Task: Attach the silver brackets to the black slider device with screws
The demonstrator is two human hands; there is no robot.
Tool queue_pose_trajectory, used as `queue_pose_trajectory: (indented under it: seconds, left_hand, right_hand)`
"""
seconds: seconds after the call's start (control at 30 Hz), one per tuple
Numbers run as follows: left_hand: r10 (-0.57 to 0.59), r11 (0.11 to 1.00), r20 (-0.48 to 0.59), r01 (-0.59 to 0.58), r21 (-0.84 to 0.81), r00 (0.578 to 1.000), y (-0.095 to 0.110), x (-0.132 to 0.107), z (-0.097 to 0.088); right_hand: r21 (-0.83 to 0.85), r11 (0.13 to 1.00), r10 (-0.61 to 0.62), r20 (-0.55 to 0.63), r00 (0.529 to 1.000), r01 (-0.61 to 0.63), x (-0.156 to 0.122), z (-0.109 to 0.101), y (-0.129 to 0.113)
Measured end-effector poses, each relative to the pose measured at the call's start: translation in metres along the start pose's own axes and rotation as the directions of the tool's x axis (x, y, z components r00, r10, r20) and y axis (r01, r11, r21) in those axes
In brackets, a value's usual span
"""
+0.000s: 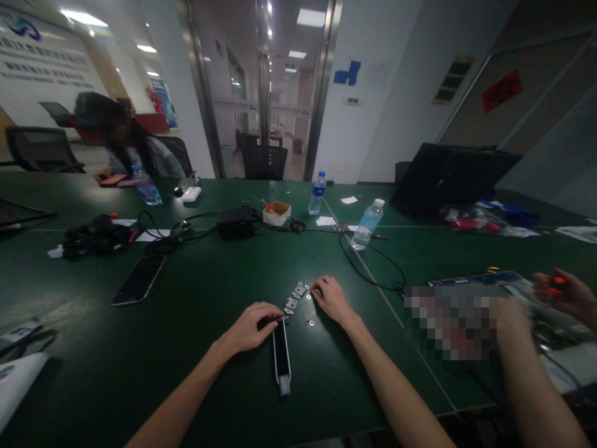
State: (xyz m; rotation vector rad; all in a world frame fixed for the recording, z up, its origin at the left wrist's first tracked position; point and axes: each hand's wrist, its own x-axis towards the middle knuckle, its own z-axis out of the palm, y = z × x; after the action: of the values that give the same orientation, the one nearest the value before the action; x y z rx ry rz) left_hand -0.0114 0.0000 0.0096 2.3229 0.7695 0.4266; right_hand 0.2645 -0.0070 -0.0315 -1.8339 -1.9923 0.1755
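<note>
My left hand [252, 326] is closed, thumb and forefinger around a small dark object [269, 321] with a thin tip pointing right. Its kind is hard to make out. Just below that tip lies a long narrow black piece with a white frame [281, 351] and a grey end. A slanting row of small silver metal plates [295, 298] lies on the table between my hands. My right hand [330, 300] rests to the right of the plates, its fingers bent and fingertips together, hiding whatever may be in them. Several small washers [311, 323] lie beside and below its fingertips.
On the green table [209, 274] are a phone [140, 280], black cables, a black box [236, 222], a small open carton [277, 213] and water bottles [367, 225]. At right, another person's hand holds a red-and-black tool [556, 285] over electronics. Someone sits across at left.
</note>
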Motion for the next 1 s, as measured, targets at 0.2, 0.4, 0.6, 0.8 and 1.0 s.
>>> queue_pose_trajectory:
  seconds: [0.2,0.4,0.6,0.8,1.0]
  left_hand:
    - [-0.001,1.0,-0.003,0.001,0.009,1.0,0.0,0.001,0.001]
    - [0.004,1.0,-0.004,-0.004,0.011,1.0,0.001,0.0,0.0]
    - [0.006,1.0,-0.011,-0.006,0.011,1.0,0.0,0.0,0.001]
    - [-0.005,1.0,-0.008,0.005,0.013,1.0,0.002,0.0,-0.001]
    - [-0.002,1.0,-0.009,0.003,0.025,1.0,0.003,0.0,0.0]
  right_hand:
    - [0.035,0.998,-0.049,-0.021,0.999,0.05,-0.003,0.001,0.005]
    - [0.103,0.991,-0.078,-0.071,0.994,0.085,-0.005,-0.003,0.003]
    - [0.174,0.978,-0.086,-0.143,0.986,0.111,-0.007,-0.009,-0.003]
    - [0.326,0.93,-0.152,-0.087,0.984,0.173,-0.013,-0.016,-0.02]
    - [0.416,0.886,-0.245,0.044,0.968,0.205,-0.023,-0.015,-0.048]
